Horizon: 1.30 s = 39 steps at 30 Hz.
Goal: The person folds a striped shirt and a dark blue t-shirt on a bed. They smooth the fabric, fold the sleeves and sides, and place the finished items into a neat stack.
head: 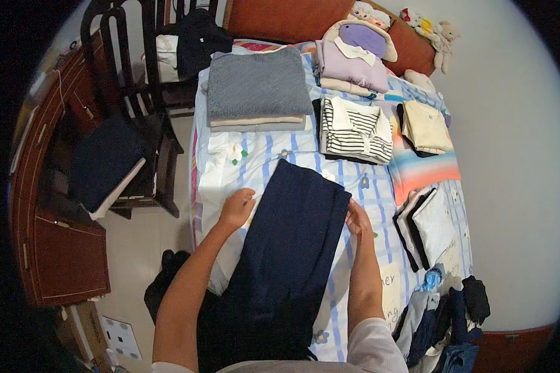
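Observation:
A pair of dark navy trousers [294, 242] lies lengthwise on the bed before me, its hem end pointing away and its near end running down to my body. My left hand [238, 208] hovers just beside the left edge of the cloth, fingers loosely curled and holding nothing. At the right edge, close to the hem corner, my right hand [357, 217] touches the fabric with its fingertips. Whether those fingers pinch the cloth is hidden.
Beyond the trousers stand a grey folded stack [259, 86], a striped shirt [354, 130] and a lilac top [352, 65]. Folded white and black garments [431, 224] lie to the right, near loose clothes [438, 321]. A dark wooden chair [161, 154] bears a navy folded pile [107, 163].

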Available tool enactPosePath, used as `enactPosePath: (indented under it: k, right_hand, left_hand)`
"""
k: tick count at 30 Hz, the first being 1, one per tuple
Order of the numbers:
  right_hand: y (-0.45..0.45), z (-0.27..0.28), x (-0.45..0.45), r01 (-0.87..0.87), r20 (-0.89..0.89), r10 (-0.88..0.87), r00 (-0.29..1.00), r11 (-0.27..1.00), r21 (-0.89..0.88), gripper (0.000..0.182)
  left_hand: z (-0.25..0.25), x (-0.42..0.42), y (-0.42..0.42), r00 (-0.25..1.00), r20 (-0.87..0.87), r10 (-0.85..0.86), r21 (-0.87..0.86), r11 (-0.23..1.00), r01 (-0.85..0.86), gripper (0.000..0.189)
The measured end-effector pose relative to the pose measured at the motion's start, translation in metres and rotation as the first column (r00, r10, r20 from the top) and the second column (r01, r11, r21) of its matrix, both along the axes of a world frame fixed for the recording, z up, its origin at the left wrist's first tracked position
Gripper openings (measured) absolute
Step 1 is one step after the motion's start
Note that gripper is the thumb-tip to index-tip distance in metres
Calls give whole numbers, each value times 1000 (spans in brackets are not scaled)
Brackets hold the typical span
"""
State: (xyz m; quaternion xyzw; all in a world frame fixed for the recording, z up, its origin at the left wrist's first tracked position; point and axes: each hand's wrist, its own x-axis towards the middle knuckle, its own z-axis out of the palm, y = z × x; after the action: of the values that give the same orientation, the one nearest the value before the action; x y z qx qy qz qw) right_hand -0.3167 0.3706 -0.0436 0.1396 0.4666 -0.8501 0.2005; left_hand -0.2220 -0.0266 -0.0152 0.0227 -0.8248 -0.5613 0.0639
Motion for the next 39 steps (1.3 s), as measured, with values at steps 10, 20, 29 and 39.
enactPosePath:
  k: [10, 20, 29, 39]
  right_hand:
    - [-25, -4, -14, -55, 126, 19, 992, 956, 289, 31]
    - [-35, 21, -20, -3, 54, -28, 998, 868, 497, 35]
    - [-41, 137, -93, 73, -305, 100, 947, 857, 510, 31]
    - [-39, 149, -68, 44, -242, 152, 958, 758, 650, 19]
  left_hand:
    - [-23, -120, 43, 922, 355, -151, 74, 988, 134, 43]
    - [-5, -128, 62, 979, 196, 47, 67, 996, -61, 44]
    - [75, -166, 50, 993, -5, 120, 187, 975, -117, 33]
    - [93, -144, 35, 999, -40, 12, -52, 999, -14, 31]
